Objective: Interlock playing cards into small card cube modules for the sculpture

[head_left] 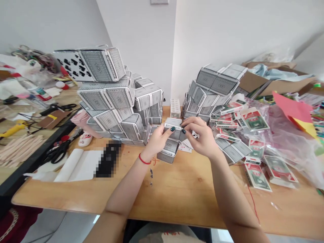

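Observation:
Between my hands, above the table's middle, is a small block folded from grey-backed playing cards [174, 134]. My left hand [158, 141] grips its left side, the thumb pressed on its upper edge. On the right edge, the thumb and forefinger of my right hand [201, 135] pinch together; its other fingers curl behind. A second folded card block [167, 152] sits just below, and I cannot tell if the two are joined. Loose playing cards [186, 145] lie face up beyond it, partly covered by my right hand.
Tall stacks of card blocks stand left [106, 98] and right [214, 84]. Red-and-green card packs [255, 175] and a plastic bag [286, 145] fill the right side. Scissors [57, 153], white paper [83, 163] and wooden sticks [19, 152] lie left. A red string [251, 199] trails near the front edge.

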`<state>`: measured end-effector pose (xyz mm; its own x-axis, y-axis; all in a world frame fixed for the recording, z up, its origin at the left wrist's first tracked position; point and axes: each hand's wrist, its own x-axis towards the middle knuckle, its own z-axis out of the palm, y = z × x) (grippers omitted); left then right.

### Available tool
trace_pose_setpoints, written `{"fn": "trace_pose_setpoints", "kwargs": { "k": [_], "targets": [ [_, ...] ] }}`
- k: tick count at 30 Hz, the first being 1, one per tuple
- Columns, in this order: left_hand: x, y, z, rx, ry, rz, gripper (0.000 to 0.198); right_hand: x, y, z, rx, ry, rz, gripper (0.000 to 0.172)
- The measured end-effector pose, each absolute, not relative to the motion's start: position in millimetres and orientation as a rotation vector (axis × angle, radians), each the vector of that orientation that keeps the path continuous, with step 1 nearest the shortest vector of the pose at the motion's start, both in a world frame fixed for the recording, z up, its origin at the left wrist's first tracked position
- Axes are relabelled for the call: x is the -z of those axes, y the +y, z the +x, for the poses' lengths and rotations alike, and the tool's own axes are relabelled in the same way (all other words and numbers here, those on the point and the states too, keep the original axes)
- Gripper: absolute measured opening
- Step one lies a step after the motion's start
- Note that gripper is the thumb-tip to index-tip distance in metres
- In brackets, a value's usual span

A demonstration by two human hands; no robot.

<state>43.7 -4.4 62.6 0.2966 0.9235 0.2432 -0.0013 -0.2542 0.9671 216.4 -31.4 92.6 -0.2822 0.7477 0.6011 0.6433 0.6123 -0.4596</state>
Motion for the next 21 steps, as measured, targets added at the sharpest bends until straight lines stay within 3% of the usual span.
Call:
{"fn": "trace_pose_setpoints", "kwargs": {
  "k": [9,21],
  "targets": [
    [-93.4,0.9,45.1,-1.117,0.856,1.706,0.031,-100.8,-34.2,212.1,-0.044,-1.897,-1.192,0.016],
    [-95.3,4.3,36.5,-1.038,0.899,1.803,0.03,-91.7,-26.9,206.6,-0.079,-1.965,-1.21,0.021]
  ]
}}
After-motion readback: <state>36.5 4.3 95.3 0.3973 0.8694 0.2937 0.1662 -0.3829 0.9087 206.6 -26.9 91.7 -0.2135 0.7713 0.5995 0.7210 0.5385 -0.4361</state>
